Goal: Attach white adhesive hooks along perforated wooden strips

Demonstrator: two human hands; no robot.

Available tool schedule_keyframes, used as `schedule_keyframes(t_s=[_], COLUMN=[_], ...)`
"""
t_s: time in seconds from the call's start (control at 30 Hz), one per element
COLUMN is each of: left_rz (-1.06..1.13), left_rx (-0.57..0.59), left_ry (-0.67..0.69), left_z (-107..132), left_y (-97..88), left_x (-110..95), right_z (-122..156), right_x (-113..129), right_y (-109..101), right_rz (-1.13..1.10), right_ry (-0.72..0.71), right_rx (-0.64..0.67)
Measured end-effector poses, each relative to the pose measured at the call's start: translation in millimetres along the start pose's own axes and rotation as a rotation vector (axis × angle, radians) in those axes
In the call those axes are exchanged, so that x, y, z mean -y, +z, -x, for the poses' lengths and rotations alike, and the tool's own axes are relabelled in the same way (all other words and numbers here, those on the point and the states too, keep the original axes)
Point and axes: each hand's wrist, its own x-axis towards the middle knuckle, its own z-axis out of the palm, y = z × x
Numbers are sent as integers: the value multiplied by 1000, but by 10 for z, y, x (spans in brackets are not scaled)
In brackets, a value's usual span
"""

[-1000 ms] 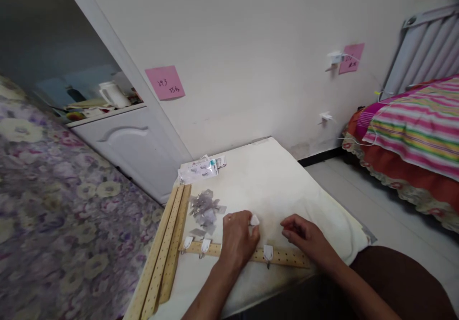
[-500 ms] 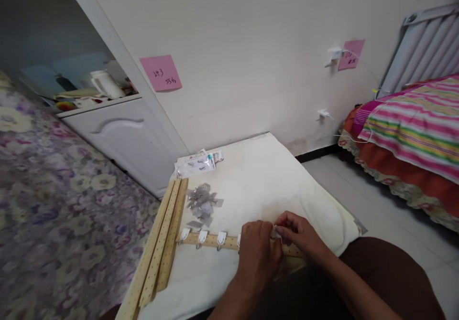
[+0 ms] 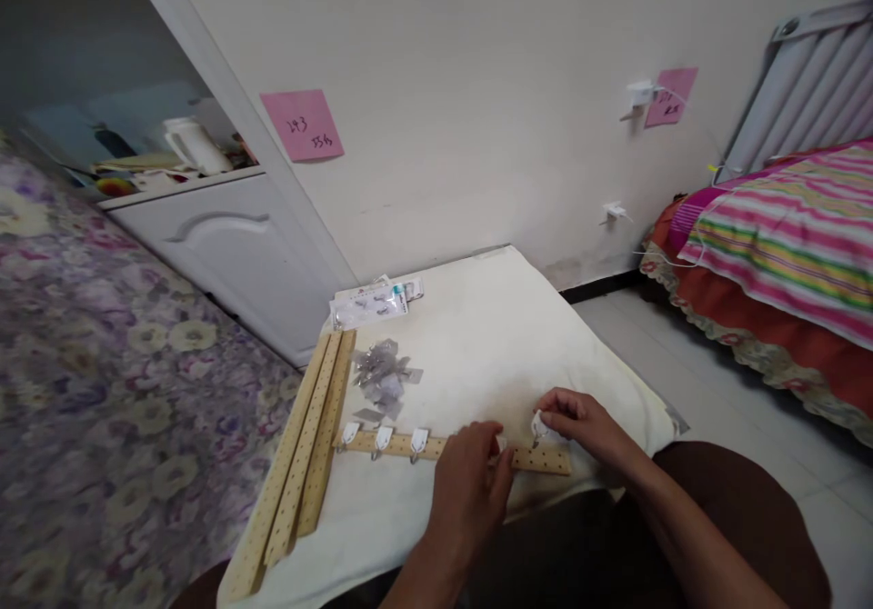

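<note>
Between the thumb and fingers of my right hand (image 3: 576, 418) is a white adhesive hook (image 3: 538, 425), held just above the right part of a perforated wooden strip (image 3: 542, 459). My left hand (image 3: 474, 468) lies over the middle of that strip, thumb and index finger curled around a small pale piece (image 3: 502, 444); what it is I cannot make out. Three white hooks (image 3: 383, 439) sit in a row on the strip's left part, their metal ends toward me. My left hand hides the stretch of strip beneath it.
Several longer perforated wooden strips (image 3: 304, 450) lie along the table's left edge. Beside them is a pile of small clear packets (image 3: 383, 377). Packaged hooks (image 3: 372, 304) lie at the back left corner. The cloth-covered table (image 3: 477, 318) meets the wall; a bed (image 3: 784, 236) stands right.
My hands have parted. The right one moved up and slightly right with the white hook, while the left drew back a little leftward, uncovering more of the strip's right part.
</note>
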Motion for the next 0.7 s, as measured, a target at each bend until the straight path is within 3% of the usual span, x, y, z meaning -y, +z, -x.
schedule_keyframes(t_s=[0.17, 0.3, 0.7], left_rz=[116, 119, 100], left_rx=[271, 432, 446], left_ry=[-40, -32, -64], left_z=[391, 526, 496], left_y=[232, 426, 466], left_x=[-4, -69, -59], right_z=[33, 42, 8], right_x=[-92, -146, -238], right_y=[-46, -10, 41], right_rz=[-5, 71, 245], right_ry=[46, 46, 44], right_rx=[136, 152, 114])
